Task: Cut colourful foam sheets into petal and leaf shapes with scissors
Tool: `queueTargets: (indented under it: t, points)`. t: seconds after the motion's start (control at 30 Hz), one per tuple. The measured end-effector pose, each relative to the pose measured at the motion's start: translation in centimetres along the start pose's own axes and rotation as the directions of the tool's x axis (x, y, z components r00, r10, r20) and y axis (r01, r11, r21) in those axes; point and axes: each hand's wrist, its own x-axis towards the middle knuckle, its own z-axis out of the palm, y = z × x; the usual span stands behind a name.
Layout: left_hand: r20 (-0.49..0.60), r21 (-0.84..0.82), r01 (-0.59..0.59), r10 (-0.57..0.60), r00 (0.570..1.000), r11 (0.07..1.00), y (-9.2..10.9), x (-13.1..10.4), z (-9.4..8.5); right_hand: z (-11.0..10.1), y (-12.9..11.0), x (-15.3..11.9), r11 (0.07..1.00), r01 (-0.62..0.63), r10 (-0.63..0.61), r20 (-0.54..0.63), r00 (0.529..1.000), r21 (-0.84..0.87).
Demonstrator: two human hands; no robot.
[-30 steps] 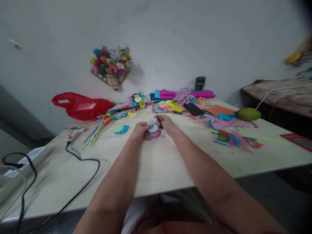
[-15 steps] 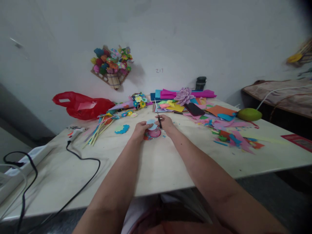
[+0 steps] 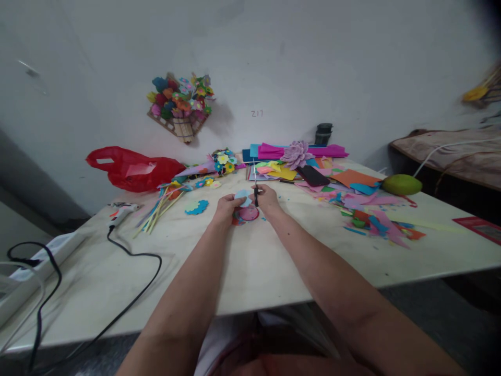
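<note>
My left hand (image 3: pixel 227 204) pinches a light blue paper piece (image 3: pixel 243 197) near the middle of the table. Just right of it, my right hand (image 3: pixel 266 197) is closed on black-handled scissors (image 3: pixel 256 194), whose blades point away from me toward the paper pile. A round pink item (image 3: pixel 249 212) lies on the table below the two hands, with small blue and orange scraps around it. To the left lies a blue scalloped paper piece (image 3: pixel 197 207) with a pale green part.
Left are a red bag (image 3: pixel 141 171), thin sticks (image 3: pixel 156 216), a glue gun (image 3: pixel 122 214) with a looping black cord, and a power strip (image 3: pixel 58 256). Coloured sheets, a phone (image 3: pixel 312 176), a purple flower (image 3: pixel 296 154), scraps (image 3: pixel 381 225) and a green oval object (image 3: pixel 402 184) lie right.
The scissors in my right hand have turned from a left-leaning slant to nearly straight away from me. My left hand still holds the light blue paper in about the same place.
</note>
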Motion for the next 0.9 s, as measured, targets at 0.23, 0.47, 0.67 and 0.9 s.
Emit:
queueTargets:
  t: [0.23, 0.47, 0.67, 0.9]
  points:
    - [-0.071, -0.081, -0.078, 0.072, 0.995, 0.994, 0.4, 0.3, -0.7, -1.6, -0.7, 0.5, 0.995, -0.075, 0.080, 0.091, 0.993, -0.064]
    - [-0.123, -0.096, -0.087, 0.075, 0.990, 0.992, 0.9, 0.2, -0.8, -3.2, -0.4, 1.0, 0.982, -0.015, 0.094, 0.417, 0.904, -0.188]
    - [-0.169, -0.122, -0.115, 0.094, 0.981, 0.986, 0.8, 0.4, -1.1, -3.5, -0.9, 0.5, 0.968, 0.025, 0.116, 0.533, 0.838, -0.250]
    - [-0.171, -0.172, -0.103, 0.073, 0.983, 0.980, 0.8, 0.6, -1.2, -3.7, -1.0, 0.3, 0.946, 0.009, 0.186, 0.566, 0.803, -0.325]
